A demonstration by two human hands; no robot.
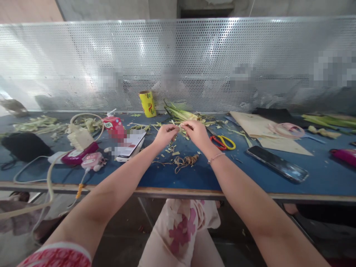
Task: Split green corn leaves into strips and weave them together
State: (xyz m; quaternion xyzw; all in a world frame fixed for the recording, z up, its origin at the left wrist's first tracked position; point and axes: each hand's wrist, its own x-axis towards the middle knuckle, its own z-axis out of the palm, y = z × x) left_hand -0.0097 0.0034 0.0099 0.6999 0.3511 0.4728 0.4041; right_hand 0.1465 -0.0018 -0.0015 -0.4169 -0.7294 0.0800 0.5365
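Observation:
My left hand [166,134] and my right hand [197,132] meet above the middle of the blue table [194,178]. Both pinch a small pale leaf strip [180,127] stretched between their fingertips. A bracelet sits on my right wrist. Below the hands lies a tangle of brown fibre [185,161] among small leaf scraps. Just behind the hands is a pile of green and pale leaves [180,114].
Red and yellow scissors [222,142] lie right of my hands, then a dark phone [277,163] and a cardboard sheet [261,129]. A yellow roll [147,104] stands at the perforated metal screen. At left are a white phone [128,147], a red carton [114,127], pink gadgets and cables.

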